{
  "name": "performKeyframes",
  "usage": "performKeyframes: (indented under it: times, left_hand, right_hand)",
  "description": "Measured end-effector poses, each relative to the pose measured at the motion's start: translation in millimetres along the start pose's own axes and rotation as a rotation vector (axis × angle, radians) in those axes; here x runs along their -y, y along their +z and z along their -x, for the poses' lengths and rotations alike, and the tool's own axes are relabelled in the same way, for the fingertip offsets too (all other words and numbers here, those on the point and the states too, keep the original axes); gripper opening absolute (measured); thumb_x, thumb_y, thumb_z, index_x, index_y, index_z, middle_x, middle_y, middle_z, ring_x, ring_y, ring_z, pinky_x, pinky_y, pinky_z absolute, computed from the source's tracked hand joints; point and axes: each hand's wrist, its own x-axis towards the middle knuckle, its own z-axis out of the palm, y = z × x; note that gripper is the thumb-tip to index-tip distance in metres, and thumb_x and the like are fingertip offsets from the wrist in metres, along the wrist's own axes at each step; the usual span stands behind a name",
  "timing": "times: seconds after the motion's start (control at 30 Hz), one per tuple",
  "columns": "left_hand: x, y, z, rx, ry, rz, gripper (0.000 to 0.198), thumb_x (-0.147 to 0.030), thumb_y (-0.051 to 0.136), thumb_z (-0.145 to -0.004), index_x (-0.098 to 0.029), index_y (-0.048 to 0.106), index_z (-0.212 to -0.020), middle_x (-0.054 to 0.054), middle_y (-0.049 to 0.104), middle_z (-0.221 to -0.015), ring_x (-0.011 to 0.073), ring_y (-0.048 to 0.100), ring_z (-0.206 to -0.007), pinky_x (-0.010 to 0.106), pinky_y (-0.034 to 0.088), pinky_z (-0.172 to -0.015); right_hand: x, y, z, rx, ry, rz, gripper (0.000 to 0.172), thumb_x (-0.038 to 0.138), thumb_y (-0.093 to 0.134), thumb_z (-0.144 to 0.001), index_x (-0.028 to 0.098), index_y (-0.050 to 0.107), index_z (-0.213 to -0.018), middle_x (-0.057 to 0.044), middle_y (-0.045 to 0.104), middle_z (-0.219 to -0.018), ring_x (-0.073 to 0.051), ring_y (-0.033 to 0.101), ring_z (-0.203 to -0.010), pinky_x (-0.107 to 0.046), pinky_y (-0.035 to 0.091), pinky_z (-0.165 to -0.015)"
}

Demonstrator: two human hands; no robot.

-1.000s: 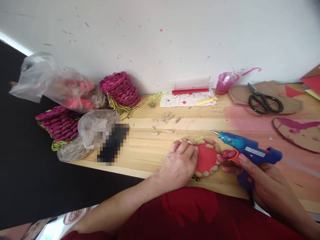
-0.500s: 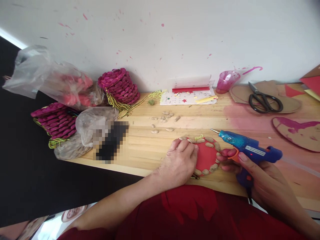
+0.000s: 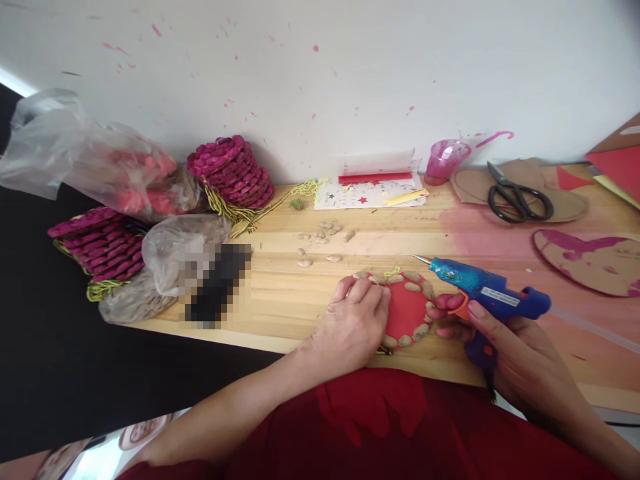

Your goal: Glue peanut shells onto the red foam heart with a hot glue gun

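A red heart-shaped card rimmed with pale peanut shells lies on the wooden table near its front edge. My left hand rests palm down on the heart's left half, fingers together and pressing on it. My right hand grips a blue hot glue gun just right of the heart, a finger on the orange trigger. The metal nozzle points left, above the heart's upper right edge. A small yellow-green yarn loop sits at the heart's top.
Loose peanut shells lie beyond the heart. Black scissors rest on cardboard at the back right, beside a pink cup. A star-printed paper lies by the wall. Magenta woven stacks and plastic bags crowd the left.
Both hands and the glue gun keep their hold and place on the heart. Only the camera has shifted slightly.
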Motion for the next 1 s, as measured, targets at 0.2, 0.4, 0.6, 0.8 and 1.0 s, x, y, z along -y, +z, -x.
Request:
performKeyframes:
  times: [0.2,0.4,0.6,0.8,1.0]
  left_hand:
    - [1.1,-0.2,0.0,0.003,0.002,-0.01,0.032,-0.019,0.048,-0.1,-0.007,0.06,-0.128,0.011,0.066,-0.111,0.0254,0.056,-0.111,0.039,0.041,-0.101]
    - [1.5,-0.2,-0.9,0.023,-0.005,-0.009,0.032,-0.019,0.05,-0.099,-0.008,0.059,-0.128,0.011,0.065,-0.113,0.0266,0.055,-0.115,0.04,0.04,-0.102]
    - [2.1,-0.2,-1.5,0.021,0.009,0.0,0.031,-0.019,0.048,-0.1,-0.009,0.061,-0.126,0.012,0.066,-0.111,0.0267,0.056,-0.112,0.04,0.04,-0.101]
    - [1.7,-1.2,-2.6,0.036,0.009,-0.033,0.029,-0.018,0.047,-0.1,-0.009,0.062,-0.124,0.012,0.066,-0.111,0.0261,0.056,-0.111,0.041,0.041,-0.098]
    - [0.8,1.1,-3.6,0.015,0.021,-0.046,0.023,-0.019,0.053,-0.097,-0.011,0.066,-0.115,0.011,0.065,-0.11,0.0268,0.055,-0.108,0.042,0.041,-0.096]
  right_hand:
    - [-0.5,-1.7,0.0,0.001,0.017,0.017,0.025,0.047,0.083,-0.075,0.024,0.082,-0.085,-0.006,0.08,-0.086,-0.021,0.076,-0.075,-0.024,0.063,-0.071]
    - [-1.6,-3.1,0.6,-0.015,0.021,0.019,0.028,0.048,0.084,-0.074,0.023,0.081,-0.088,-0.006,0.08,-0.088,-0.021,0.076,-0.075,-0.024,0.063,-0.071]
    - [1.5,1.2,2.0,-0.027,0.012,0.018,0.03,0.049,0.086,-0.072,0.022,0.082,-0.084,-0.007,0.08,-0.087,-0.022,0.076,-0.079,-0.024,0.064,-0.07]
    - [4.3,4.1,1.4,-0.006,0.004,0.013,0.025,0.046,0.086,-0.073,0.024,0.082,-0.083,-0.005,0.079,-0.085,-0.022,0.076,-0.079,-0.022,0.064,-0.068]
    - [3.6,2.1,0.9,-0.019,-0.001,0.019,0.029,0.048,0.086,-0.071,0.022,0.081,-0.083,-0.007,0.078,-0.087,-0.023,0.076,-0.079,-0.023,0.064,-0.067]
